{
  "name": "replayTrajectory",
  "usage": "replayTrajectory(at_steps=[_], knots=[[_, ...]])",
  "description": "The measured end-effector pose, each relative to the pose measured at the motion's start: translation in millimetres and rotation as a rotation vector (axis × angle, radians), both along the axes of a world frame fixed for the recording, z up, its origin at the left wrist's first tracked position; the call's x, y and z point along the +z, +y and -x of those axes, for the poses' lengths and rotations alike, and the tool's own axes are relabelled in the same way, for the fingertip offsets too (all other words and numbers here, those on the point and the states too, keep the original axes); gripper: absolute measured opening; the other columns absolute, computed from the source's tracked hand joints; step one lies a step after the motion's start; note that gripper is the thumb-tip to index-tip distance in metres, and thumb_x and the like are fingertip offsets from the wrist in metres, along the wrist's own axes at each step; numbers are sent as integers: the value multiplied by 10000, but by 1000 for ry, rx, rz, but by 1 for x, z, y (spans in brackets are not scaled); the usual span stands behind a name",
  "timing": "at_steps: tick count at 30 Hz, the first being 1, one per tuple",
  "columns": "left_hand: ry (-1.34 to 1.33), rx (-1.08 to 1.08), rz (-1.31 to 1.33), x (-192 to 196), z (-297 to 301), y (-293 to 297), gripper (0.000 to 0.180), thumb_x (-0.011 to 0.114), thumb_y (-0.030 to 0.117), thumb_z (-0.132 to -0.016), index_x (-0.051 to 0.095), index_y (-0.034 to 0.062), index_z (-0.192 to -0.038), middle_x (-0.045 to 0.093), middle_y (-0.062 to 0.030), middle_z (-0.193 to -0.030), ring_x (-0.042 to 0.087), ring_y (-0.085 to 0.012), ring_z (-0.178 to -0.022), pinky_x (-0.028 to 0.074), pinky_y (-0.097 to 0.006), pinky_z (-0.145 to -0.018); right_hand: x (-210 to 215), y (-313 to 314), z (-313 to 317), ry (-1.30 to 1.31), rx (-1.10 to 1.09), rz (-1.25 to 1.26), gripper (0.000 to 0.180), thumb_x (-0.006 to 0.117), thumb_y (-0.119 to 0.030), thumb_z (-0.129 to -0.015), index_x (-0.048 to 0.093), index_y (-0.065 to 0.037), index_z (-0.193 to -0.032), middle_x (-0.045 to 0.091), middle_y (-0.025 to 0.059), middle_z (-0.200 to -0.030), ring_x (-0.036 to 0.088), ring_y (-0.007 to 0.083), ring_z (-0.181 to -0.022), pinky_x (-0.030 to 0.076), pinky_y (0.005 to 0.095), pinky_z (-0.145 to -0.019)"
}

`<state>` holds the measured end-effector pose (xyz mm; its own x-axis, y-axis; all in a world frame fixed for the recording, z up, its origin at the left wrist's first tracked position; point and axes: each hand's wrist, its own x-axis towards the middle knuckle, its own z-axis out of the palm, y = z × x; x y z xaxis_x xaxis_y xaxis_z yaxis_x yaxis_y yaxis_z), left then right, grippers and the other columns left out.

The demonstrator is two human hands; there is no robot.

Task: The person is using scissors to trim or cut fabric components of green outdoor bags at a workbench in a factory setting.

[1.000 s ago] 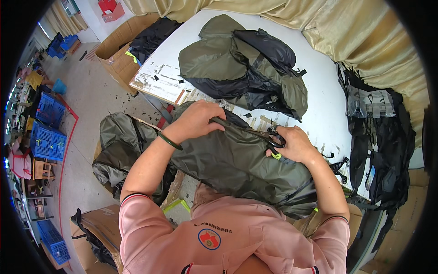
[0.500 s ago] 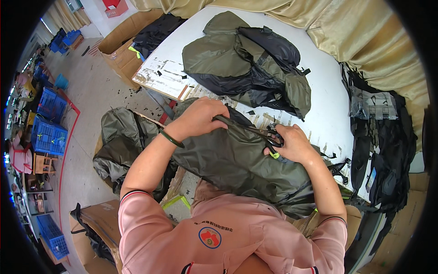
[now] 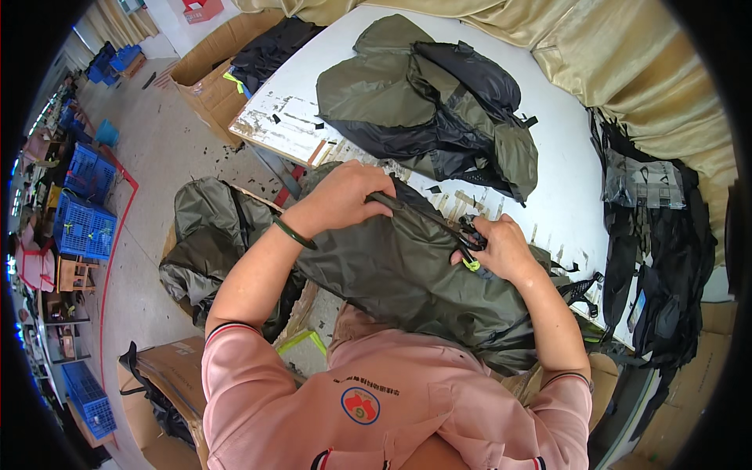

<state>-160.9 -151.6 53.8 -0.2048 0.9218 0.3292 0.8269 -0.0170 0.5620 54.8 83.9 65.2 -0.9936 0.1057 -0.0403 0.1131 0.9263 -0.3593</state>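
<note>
A large piece of shiny olive-green and black fabric [image 3: 392,262], which looks like a bag, lies across the table's near edge and my lap. My left hand [image 3: 348,196] is closed on its upper edge, thumb and fingers pinching a dark seam strip [image 3: 419,217]. That strip runs taut to my right hand [image 3: 505,249], which is closed around a small black piece with a yellow-green bit [image 3: 471,265] sticking out below the fingers. Whether the black piece is a tool or a buckle, I cannot tell.
Another olive and black bag [image 3: 435,106] lies on the white table [image 3: 556,117]. Black straps and bags [image 3: 658,243] hang at the right edge. More olive fabric [image 3: 223,227] fills a box at left. Cardboard boxes [image 3: 207,94] and blue crates [image 3: 86,227] stand on the floor.
Both hands keep their grip and have barely moved. The whole view has shifted very slightly.
</note>
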Motion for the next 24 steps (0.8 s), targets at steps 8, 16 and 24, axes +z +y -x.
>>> replayTrajectory(at_steps=[8, 16, 24], knots=[[20, 15, -4, 1, -2, -1, 241, 789, 183, -735, 643, 84, -899, 632, -55, -844, 601, -296, -842, 425, -380, -750, 5, -2, 3, -22, 26, -12, 551, 832, -520, -644, 566, -44, -724, 617, 140, -644, 590, 365, -663, 408, 379, -758], [24, 5, 15, 3, -3, 0, 245, 789, 189, -735, 646, 85, -905, 633, -55, -847, 601, -295, -846, 425, -381, -757, -1, -5, 6, 63, 80, 14, 544, 837, -499, -650, 557, -42, -741, 628, 132, -668, 597, 353, -667, 386, 379, -757], [16, 15, 20, 1, -2, -2, 245, 791, 186, -734, 648, 81, -903, 635, -61, -850, 605, -299, -849, 432, -385, -755, -17, -8, 4, 38, 41, 61, 547, 838, -503, -646, 564, -38, -733, 628, 115, -655, 607, 341, -653, 407, 378, -755]])
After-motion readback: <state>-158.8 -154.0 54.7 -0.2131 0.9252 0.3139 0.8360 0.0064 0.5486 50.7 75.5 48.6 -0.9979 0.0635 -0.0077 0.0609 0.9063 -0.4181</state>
